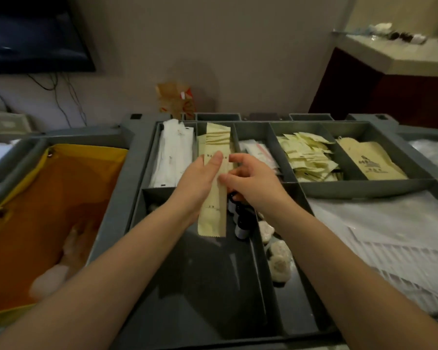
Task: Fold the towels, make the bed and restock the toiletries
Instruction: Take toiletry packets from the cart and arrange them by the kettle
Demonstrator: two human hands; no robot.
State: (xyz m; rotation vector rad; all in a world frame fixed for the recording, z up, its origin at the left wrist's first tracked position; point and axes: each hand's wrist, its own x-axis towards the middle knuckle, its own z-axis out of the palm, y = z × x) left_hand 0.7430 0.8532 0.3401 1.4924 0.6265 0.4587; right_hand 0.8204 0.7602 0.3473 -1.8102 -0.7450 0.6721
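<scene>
A long cream paper toiletry packet (214, 205) is held upright over the grey cart tray (364, 188). My left hand (200, 178) grips its left edge with the thumb across the front. My right hand (248, 178) pinches its right edge. A second, creased cream packet (217, 133) sticks up behind them from a narrow compartment. Small dark bottles (240, 221) stand in the near compartment under my right hand, partly hidden.
Other compartments hold white wrapped items (171, 152), small yellow sachets (309, 157), tan paper bags (372, 160) and wrapped round soaps (278, 258). An orange laundry bag (36, 203) hangs at the left. Plastic-wrapped white stock (390, 236) lies right. A counter (395, 54) stands far right.
</scene>
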